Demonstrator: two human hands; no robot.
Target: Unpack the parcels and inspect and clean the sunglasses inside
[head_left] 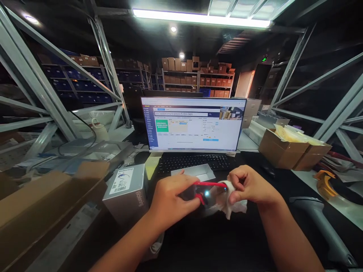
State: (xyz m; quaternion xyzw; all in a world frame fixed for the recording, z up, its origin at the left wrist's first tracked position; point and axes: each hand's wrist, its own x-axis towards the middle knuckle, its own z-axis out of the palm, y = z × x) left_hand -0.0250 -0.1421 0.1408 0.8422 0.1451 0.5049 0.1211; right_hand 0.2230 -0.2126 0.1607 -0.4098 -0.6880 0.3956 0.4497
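Note:
My left hand [170, 198] is closed on a small dark gadget with a red frame [206, 189] and a tiny lit spot, held over the black desk. My right hand [249, 186] is closed on a crumpled white cloth [227, 202] pressed against the gadget's right end. Both hands meet just in front of an open grey box lid [195, 172] and a black keyboard [194, 161]. A lit monitor [193, 122] stands behind them.
A grey boxed product [127, 192] sits left of my hands, with a brown cardboard box [48, 204] further left. Open cartons [286, 149] stand at the right, a grey barcode scanner [320, 223] lies near the right forearm. Metal racking flanks both sides.

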